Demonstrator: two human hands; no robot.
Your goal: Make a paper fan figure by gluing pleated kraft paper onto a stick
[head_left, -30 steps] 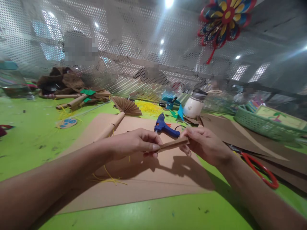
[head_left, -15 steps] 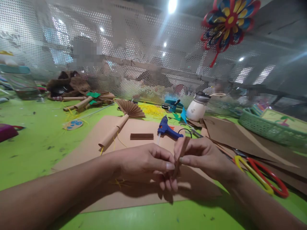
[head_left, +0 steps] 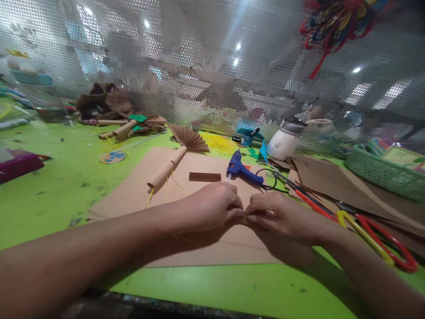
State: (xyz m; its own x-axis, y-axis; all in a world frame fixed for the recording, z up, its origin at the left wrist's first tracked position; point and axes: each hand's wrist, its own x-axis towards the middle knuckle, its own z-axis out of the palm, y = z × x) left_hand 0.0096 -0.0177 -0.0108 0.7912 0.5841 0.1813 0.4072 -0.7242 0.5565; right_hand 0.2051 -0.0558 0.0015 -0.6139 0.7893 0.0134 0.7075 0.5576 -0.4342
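1. Pinching with both hands now, we have the left hand (head_left: pixel 212 208) and the right hand (head_left: pixel 282 217) together, fingertips meeting over the big brown sheet (head_left: pixel 206 248); thumbs press against fingers on each side.
2. Between those fingertips we make out a sliver of brown paper (head_left: pixel 244 216); our fingers cover nearly all of it, so its full shape we cannot tell.
3. Just beyond our left knuckles lies a pleated strip (head_left: pixel 205 177), flat on the sheet; right of it we spot the blue glue gun (head_left: pixel 244 170), nose pointing away from us.
4. Over to the left we have a paper tube (head_left: pixel 168 169) lying slantwise, a pleated fan (head_left: pixel 191 138) spread at its far end; yellow thread (head_left: pixel 167 186) trails from the tube.
5. Near our right forearm sit red and yellow scissor handles (head_left: pixel 387 248); farther back we see a white jar (head_left: pixel 282 144) and a green basket (head_left: pixel 385 170), all on the green table (head_left: pixel 186 288).
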